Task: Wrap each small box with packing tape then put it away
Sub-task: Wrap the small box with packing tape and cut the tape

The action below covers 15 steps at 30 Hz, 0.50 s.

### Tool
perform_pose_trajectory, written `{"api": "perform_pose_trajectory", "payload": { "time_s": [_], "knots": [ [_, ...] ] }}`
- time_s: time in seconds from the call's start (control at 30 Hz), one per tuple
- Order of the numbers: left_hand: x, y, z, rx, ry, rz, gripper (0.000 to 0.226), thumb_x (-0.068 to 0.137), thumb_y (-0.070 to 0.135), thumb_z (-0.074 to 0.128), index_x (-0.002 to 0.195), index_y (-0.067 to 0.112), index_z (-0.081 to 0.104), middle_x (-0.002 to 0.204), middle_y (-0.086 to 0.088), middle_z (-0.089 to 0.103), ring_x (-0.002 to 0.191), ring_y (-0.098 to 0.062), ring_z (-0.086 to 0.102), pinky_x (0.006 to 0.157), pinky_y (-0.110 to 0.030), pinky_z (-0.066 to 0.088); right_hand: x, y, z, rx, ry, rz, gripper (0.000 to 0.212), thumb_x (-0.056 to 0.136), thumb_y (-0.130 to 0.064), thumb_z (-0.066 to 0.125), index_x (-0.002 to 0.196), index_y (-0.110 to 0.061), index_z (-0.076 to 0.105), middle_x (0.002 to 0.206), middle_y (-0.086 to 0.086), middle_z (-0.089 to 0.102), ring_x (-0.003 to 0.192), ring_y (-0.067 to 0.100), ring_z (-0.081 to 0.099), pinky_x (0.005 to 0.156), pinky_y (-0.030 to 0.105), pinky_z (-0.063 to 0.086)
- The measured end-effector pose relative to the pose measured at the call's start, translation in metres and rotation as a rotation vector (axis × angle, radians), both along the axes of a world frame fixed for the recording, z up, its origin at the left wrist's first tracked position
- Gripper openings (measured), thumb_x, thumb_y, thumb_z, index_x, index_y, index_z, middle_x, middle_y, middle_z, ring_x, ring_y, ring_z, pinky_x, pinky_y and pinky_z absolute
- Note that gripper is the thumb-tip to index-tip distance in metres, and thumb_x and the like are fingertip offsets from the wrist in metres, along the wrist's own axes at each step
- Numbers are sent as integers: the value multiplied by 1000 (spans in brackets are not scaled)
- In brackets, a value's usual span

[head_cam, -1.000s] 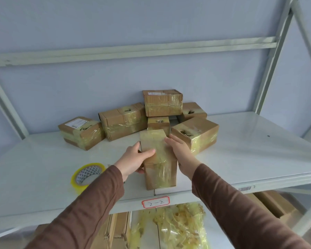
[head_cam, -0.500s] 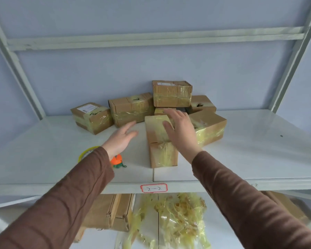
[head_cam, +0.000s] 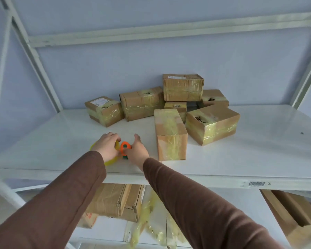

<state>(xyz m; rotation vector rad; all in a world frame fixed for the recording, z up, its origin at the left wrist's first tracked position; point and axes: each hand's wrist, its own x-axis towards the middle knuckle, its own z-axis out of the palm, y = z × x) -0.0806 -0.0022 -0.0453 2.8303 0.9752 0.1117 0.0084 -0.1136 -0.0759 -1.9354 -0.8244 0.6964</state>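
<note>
The left hand (head_cam: 107, 147) rests with curled fingers on the yellow tape roll (head_cam: 109, 159); the right hand (head_cam: 137, 151) pinches the orange tape cutter (head_cam: 124, 147) beside the taped box (head_cam: 171, 134).

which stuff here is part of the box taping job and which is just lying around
Part of the job:
- taped boxes
- yellow tape roll under the left hand
- orange cutter by the right hand

Just lying about:
- large cartons on the lower shelf
- crumpled tape scraps
- barcode label
</note>
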Motion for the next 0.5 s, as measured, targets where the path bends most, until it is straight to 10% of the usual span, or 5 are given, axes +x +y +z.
{"api": "perform_pose_trajectory", "payload": {
  "time_s": [0.1,0.2,0.3,0.5],
  "knots": [
    [-7,1,-3,46,-30,-39,42,84,38,80,121,26,64,110,2,49,110,-21,42,95,-36,43,1,6,1,16,26,-17,62,92,-18,65,148,-13,41,124,16,66,114,33,64,98,41,51],
    [-9,0,3,112,-2,-88,32,82,51,78,108,34,68,107,3,52,108,-21,44,91,-37,43,1,2,1,82,19,-4,10,86,-16,62,78,-21,58,77,4,59,74,27,56,74,41,50],
    [-6,0,10,162,-21,-245,31,81,41,80,106,26,70,113,5,60,111,-21,52,92,-36,42,-3,0,3,116,-76,24,15,91,-20,55,84,-17,42,86,6,52,80,33,53,69,37,40],
    [-8,3,20,-367,-295,-300,18,79,15,77,78,30,68,76,5,69,74,-17,63,71,-37,50,2,-12,30,114,-267,106,42,100,-52,55,95,-15,38,85,2,50,79,29,51,66,37,30]
  ]
}}
